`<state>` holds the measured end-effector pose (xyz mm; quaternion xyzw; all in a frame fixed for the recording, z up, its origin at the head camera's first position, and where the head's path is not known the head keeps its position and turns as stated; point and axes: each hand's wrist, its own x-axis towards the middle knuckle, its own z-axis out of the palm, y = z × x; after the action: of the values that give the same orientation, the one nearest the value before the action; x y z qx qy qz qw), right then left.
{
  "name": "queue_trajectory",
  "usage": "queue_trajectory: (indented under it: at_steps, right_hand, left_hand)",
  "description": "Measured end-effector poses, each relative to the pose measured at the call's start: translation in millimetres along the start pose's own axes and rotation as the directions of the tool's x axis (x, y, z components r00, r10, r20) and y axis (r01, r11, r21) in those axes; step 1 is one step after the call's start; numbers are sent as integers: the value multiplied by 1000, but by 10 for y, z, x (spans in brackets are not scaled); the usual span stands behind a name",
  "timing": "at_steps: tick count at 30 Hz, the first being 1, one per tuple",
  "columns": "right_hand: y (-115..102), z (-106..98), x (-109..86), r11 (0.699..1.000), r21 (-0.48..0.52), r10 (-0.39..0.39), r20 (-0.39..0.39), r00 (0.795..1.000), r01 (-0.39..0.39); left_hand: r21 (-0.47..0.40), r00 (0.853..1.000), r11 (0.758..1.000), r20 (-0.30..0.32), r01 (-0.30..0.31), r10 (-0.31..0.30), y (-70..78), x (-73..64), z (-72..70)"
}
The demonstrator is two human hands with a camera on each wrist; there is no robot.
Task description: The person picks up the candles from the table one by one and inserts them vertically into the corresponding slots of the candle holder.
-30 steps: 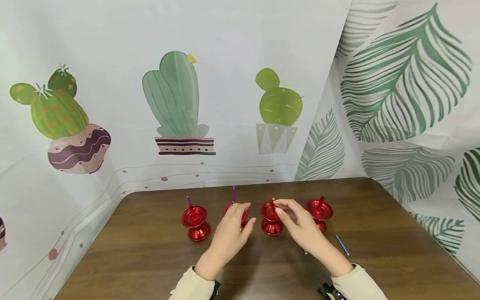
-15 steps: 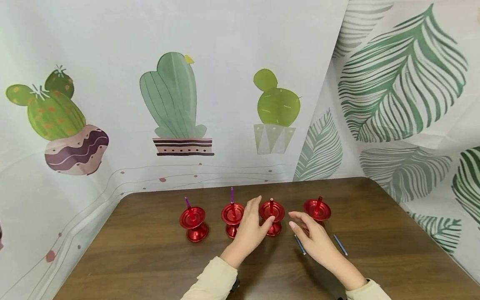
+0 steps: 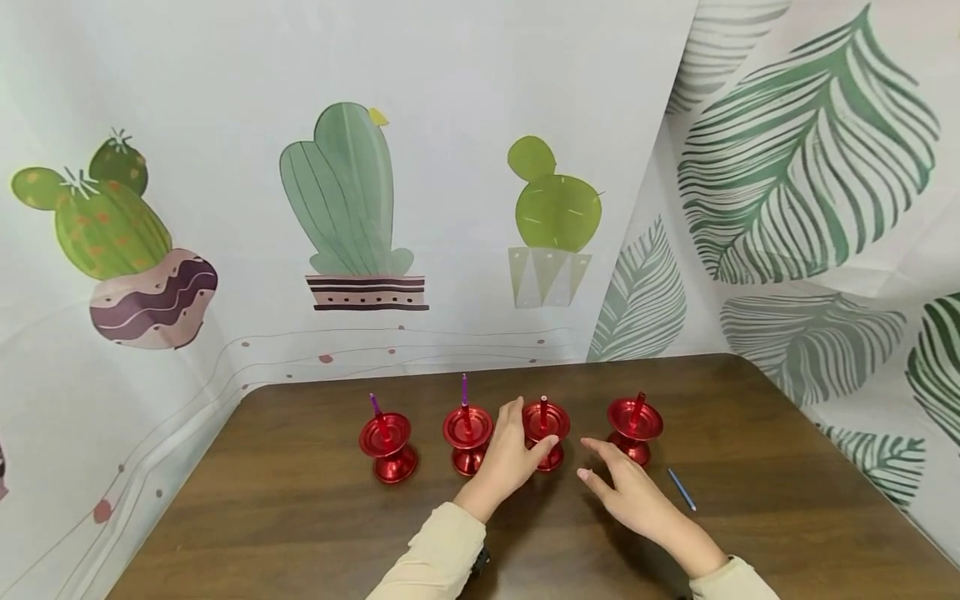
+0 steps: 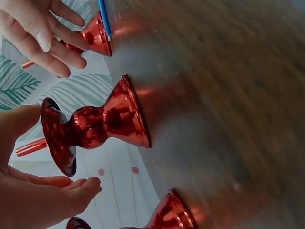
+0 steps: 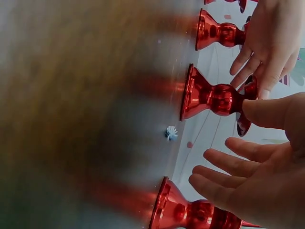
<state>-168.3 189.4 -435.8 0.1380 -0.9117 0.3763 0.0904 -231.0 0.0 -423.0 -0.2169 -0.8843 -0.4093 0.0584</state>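
My left hand (image 3: 506, 458) is at the left of the third red candle holder (image 3: 545, 425), fingers extended and thumb apart. In the left wrist view the thumb (image 4: 21, 119) overlaps the rim of that holder's dish; whether it touches, I cannot tell. My right hand (image 3: 633, 492) hovers in front of the gap between the third and fourth holders, fingers spread and holding nothing. A slim blue candle (image 4: 104, 21) lies by the fourth holder in the left wrist view; the right hand hides it from the head view. A bare red tube rises from the third holder.
The first holder (image 3: 386, 437) and second holder (image 3: 467, 433) each carry a thin purple candle. The fourth holder (image 3: 635, 421) has only its red tube. Another blue candle (image 3: 682, 489) lies at the right on the brown table (image 3: 285, 508). A printed cloth (image 3: 457, 208) hangs behind.
My left hand has moved right, from the second holder to the third. The right hand has drawn away from the third holder, rightward and nearer me, and now covers one blue candle.
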Motion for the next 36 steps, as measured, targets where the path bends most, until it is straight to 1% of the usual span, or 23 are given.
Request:
queue_trajectory:
  at_steps: [6, 13, 20, 27, 31, 36]
  right_hand:
    - [26, -20, -4, 998, -36, 46, 74, 996, -44]
    - [22, -46, -16, 992, -114, 75, 112, 991, -62]
    - [33, -31, -4, 976, -213, 71, 144, 987, -39]
    - [21, -2, 17, 950, -310, 95, 166, 982, -40]
    - [7, 0, 22, 945, -327, 96, 176, 980, -34]
    - [16, 12, 11, 943, -333, 43, 151, 988, 10]
  left_hand:
    - [-19, 999, 999, 31, 36, -35, -13, 15, 11]
    - [-5, 998, 999, 33, 49, -49, -23, 32, 22]
    - [15, 999, 999, 34, 37, -37, -3, 29, 11]
    - [23, 999, 999, 32, 40, -41, 15, 20, 7]
    - [23, 999, 999, 28, 41, -41, 13, 22, 16]
    - [21, 999, 999, 22, 40, -41, 12, 25, 20]
